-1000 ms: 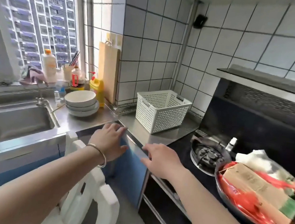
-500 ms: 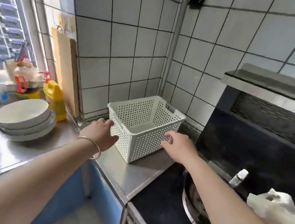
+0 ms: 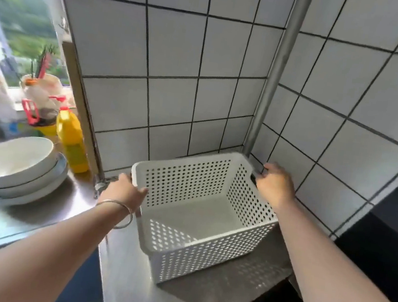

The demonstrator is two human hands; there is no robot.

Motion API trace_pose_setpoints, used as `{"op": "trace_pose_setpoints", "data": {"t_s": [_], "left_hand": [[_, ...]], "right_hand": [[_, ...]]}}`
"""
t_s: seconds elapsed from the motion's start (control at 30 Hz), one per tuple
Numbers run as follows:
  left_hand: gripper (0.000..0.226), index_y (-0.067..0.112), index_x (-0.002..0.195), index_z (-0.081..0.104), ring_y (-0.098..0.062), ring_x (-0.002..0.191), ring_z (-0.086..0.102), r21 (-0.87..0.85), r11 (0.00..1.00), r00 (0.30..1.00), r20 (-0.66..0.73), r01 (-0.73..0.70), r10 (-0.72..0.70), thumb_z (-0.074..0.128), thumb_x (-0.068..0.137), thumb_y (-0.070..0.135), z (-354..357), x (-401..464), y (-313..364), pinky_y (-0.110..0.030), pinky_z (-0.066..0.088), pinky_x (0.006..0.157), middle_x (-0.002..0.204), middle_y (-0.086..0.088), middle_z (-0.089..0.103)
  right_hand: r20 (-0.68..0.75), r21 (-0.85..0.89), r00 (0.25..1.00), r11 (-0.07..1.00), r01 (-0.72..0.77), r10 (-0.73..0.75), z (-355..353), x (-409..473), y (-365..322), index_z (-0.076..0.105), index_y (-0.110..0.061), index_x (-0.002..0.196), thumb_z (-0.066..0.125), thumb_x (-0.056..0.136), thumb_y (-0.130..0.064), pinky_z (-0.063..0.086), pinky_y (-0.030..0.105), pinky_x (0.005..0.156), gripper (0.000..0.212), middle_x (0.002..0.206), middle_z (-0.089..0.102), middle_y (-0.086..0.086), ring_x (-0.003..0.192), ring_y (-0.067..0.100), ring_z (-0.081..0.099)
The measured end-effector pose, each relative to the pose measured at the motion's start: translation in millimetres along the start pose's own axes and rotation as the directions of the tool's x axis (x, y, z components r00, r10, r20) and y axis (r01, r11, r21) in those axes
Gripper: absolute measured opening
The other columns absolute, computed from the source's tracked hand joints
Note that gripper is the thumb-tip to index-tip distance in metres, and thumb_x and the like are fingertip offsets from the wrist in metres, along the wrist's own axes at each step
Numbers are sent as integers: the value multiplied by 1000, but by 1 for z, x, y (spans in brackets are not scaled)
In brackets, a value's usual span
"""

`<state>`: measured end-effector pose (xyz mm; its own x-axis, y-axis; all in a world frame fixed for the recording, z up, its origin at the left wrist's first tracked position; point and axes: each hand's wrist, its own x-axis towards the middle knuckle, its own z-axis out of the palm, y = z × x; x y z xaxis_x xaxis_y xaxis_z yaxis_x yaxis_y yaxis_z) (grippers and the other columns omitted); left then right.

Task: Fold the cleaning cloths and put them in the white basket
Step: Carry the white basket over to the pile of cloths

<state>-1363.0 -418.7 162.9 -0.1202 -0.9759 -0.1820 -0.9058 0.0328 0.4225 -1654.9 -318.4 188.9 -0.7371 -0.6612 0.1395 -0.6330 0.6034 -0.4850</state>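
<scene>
A: What had changed since half a second before?

B: Both hands had closed on the white basket [image 3: 200, 215]. The left hand [image 3: 123, 193] had moved from beside the near corner onto the left end rim, thumb hooked over the edge. The right hand [image 3: 274, 184] had gone from the front wall to the far right end, fingers curled at the handle slot. The view had also drawn closer.

A: Where was the basket?

B: In the tiled corner, on the steel table [image 3: 130, 267], with nothing inside it.

A: And around it?

B: Stacked white bowls [image 3: 15, 167] sat on the table to the left, a yellow bottle [image 3: 72, 141] behind them against the wall, near a window [image 3: 22, 19]. A grey pipe [image 3: 272, 84] ran up the corner, and a dark stove surface [image 3: 380, 246] lay to the right.
</scene>
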Motion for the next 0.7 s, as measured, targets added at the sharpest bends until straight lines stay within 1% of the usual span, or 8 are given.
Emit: {"op": "trace_pose_setpoints", "data": {"t_s": [0.13,0.27,0.37,0.43,0.5,0.57,0.63,0.7], "left_hand": [[32,2,103,49,-27,78,51,-24,997,998,-7,69,-69,50,90,32,27,16,-9,-30,40,71,91,-14,59],[25,9,86,53,-25,74,47,11,996,996,-6,89,-88,39,94,28,38,24,-12,-29,35,67,79,-9,53],[31,4,76,54,-25,57,58,-323,927,980,15,191,-197,38,95,23,47,27,-5,-25,49,55,65,-10,61],[38,3,67,51,-22,42,56,-484,832,956,36,272,-292,37,94,24,55,30,-3,-22,46,43,55,-11,57],[50,-5,81,61,-33,68,67,-502,807,940,35,311,-340,34,90,36,55,31,-4,-32,53,65,72,-21,65],[56,-8,104,61,-42,98,63,-461,832,938,3,309,-347,33,92,39,51,37,-9,-42,50,88,103,-29,66],[54,-8,110,58,-45,105,60,-506,823,947,-33,259,-319,34,93,37,28,33,-14,-45,48,92,113,-31,62],[51,-10,108,58,-49,105,57,-539,822,957,-90,185,-274,36,92,33,-4,25,-24,-48,48,90,113,-34,60]], "right_hand": [[25,-104,999,994,-40,43,30,45,8,52,-6,121,54,89,-24,46,41,89,37,123,55,18,118,36,46],[149,-18,986,998,-68,70,57,67,21,52,-1,113,50,89,-22,48,36,83,32,117,60,22,106,37,58],[192,-38,973,992,-120,125,65,74,23,53,-2,118,43,93,-24,44,32,74,35,116,62,21,102,35,61],[218,-59,961,985,-164,173,64,74,21,55,1,120,40,94,-29,47,32,73,42,114,63,22,98,35,62],[250,-61,951,983,-172,182,61,70,19,56,2,121,39,95,-33,51,35,75,47,113,64,23,94,35,63],[257,-54,951,985,-166,174,53,66,13,55,2,122,37,96,-34,51,36,76,48,115,62,24,93,35,62],[246,-18,957,988,-151,151,36,59,-1,54,2,122,36,97,-34,52,38,76,47,115,61,25,93,36,61],[244,44,960,988,-149,134,16,46,-20,55,2,120,36,97,-33,49,33,65,46,98,63,21,76,31,60]]}}
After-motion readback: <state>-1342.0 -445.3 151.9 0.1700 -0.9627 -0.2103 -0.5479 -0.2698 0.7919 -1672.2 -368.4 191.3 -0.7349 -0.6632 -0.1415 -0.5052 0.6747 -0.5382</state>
